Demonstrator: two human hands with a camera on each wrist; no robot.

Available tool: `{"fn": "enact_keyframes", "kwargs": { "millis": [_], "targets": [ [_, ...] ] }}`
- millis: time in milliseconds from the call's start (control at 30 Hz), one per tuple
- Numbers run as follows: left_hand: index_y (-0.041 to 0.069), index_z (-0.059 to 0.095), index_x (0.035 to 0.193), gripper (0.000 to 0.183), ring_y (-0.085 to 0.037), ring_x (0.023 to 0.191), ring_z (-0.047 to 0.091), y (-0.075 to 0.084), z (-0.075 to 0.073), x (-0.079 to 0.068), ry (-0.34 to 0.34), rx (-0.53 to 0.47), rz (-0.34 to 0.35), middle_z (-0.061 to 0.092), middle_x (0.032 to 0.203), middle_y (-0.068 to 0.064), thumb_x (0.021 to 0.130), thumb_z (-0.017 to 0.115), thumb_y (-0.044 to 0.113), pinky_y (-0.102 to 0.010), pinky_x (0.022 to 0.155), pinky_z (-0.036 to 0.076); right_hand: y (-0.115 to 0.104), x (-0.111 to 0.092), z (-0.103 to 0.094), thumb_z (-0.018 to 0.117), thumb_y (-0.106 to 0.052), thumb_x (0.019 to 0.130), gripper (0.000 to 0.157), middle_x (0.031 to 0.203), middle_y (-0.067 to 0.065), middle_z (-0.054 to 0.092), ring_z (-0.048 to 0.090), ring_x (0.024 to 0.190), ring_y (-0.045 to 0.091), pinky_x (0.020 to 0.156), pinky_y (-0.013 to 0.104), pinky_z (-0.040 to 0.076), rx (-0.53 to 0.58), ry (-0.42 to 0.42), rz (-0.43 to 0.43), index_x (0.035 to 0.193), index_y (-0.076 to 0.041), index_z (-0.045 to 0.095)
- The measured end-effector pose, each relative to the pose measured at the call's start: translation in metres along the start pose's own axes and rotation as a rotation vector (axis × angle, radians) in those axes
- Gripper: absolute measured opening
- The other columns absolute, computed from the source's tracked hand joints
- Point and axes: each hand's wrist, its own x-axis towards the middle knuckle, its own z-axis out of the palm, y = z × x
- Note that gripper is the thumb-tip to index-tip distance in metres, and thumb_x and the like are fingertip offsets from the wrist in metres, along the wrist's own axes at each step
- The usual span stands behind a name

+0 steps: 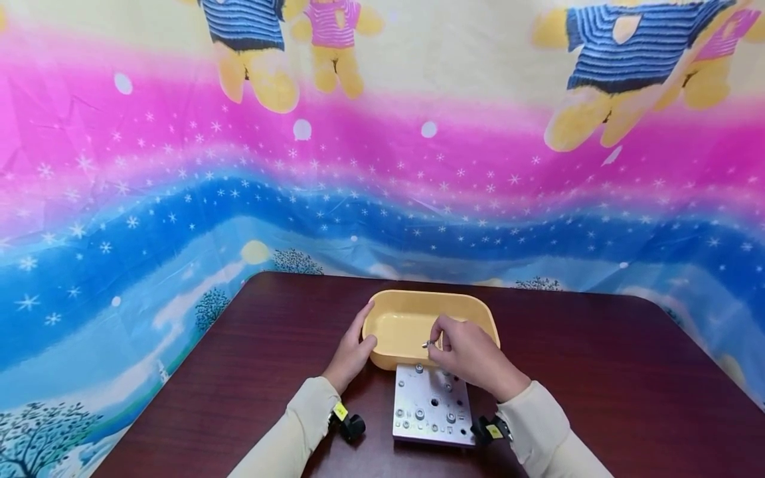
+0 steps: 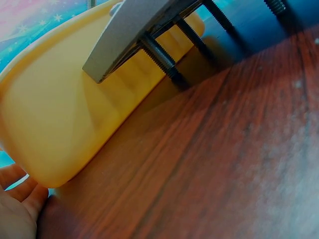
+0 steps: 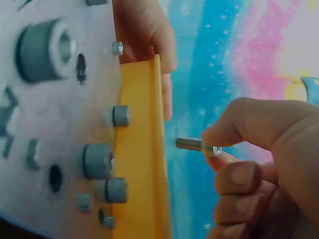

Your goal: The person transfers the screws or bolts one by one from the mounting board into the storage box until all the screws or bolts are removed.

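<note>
A yellow plastic basin (image 1: 430,301) stands on the table. My left hand (image 1: 349,353) grips its left end, the thumb at the rim and the fingers along the outer side. Above the basin's near side, my right hand (image 1: 472,355) pinches a small silver bolt (image 3: 192,144) between thumb and forefinger; the other fingers are curled. A metal plate (image 1: 433,415) sits directly in front of the basin, with several socket-head screws (image 3: 97,160) and open holes in it. Threaded shanks (image 2: 159,55) stick out below the plate in the left wrist view, holding it above the table.
The dark red wooden table (image 1: 287,325) extends to both sides of the basin. A printed cloth (image 1: 382,166) with bears and snowflakes hangs behind it. A black camera (image 1: 352,427) is strapped to the left wrist, and another (image 1: 487,430) to the right.
</note>
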Motion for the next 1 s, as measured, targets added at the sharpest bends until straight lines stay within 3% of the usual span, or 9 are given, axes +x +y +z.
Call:
{"fn": "enact_keyframes", "kwargs": {
  "millis": [200, 367, 633, 1000],
  "targets": [
    [0.027, 0.026, 0.153, 0.073, -0.018, 0.141, 0.025, 0.002, -0.001, 0.001, -0.003, -0.02, 0.011, 0.024, 0.157, 0.006, 0.087, 0.047, 0.005, -0.045, 0.103, 0.03, 0.016, 0.006, 0.005, 0.065, -0.02, 0.083, 0.008, 0.052, -0.002, 0.045, 0.042, 0.043, 0.013, 0.043, 0.027, 0.035, 0.108, 0.051, 0.123, 0.088, -0.015, 0.06],
    [0.026, 0.026, 0.153, 0.073, -0.021, 0.141, 0.026, 0.001, 0.0, 0.0, -0.014, -0.018, 0.022, 0.025, 0.157, 0.002, 0.087, 0.047, 0.005, -0.045, 0.103, 0.03, 0.027, 0.007, 0.009, 0.066, -0.019, 0.083, 0.01, 0.052, 0.0, 0.045, 0.042, 0.044, 0.016, 0.043, 0.029, 0.035, 0.137, 0.066, 0.193, 0.089, -0.014, 0.059],
    [0.031, 0.028, 0.152, 0.072, -0.015, 0.14, 0.028, -0.001, 0.0, 0.001, 0.001, -0.016, -0.002, 0.026, 0.155, 0.011, 0.087, 0.046, 0.007, -0.042, 0.104, 0.031, 0.039, 0.01, 0.013, 0.068, -0.02, 0.084, 0.015, 0.056, 0.001, 0.046, 0.043, 0.048, 0.016, 0.044, 0.029, 0.035, 0.124, 0.089, 0.217, 0.091, -0.012, 0.058],
    [0.029, 0.028, 0.153, 0.073, -0.018, 0.141, 0.026, -0.001, 0.0, 0.0, -0.002, -0.015, 0.02, 0.026, 0.156, 0.007, 0.086, 0.046, 0.005, -0.045, 0.105, 0.029, 0.049, 0.009, 0.019, 0.065, -0.017, 0.084, 0.011, 0.054, 0.0, 0.045, 0.041, 0.046, 0.015, 0.043, 0.029, 0.033, 0.076, 0.106, 0.222, 0.091, -0.011, 0.058]
  ]
}}
